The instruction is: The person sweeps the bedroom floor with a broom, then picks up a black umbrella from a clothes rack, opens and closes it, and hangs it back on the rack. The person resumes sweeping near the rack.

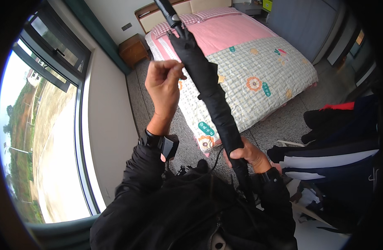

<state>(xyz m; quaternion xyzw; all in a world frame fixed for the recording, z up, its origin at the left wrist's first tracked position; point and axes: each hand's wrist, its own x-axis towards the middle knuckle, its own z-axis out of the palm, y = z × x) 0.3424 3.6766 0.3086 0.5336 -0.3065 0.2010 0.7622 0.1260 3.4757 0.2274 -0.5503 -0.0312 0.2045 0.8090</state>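
Note:
A long black umbrella [218,106] with its canopy furled slants across the middle. Its handle, with a grey button, points away from me at the top, and the lower end runs down toward my body. My right hand [253,156] is wrapped round the lower part of the canopy, thumb on top. Beside the upper canopy, my left hand [163,85] is raised with curled fingers, thumb and forefinger pinched together. A small dark bit shows at those fingertips, too small to name; whether it joins the umbrella I cannot tell.
Ahead stands a bed [279,77] with a pink and checked quilt. A wooden nightstand [134,50] is at the far left, near a large window [45,125]. Dark clothes [337,158] hang close on the right, before a grey wardrobe [302,29].

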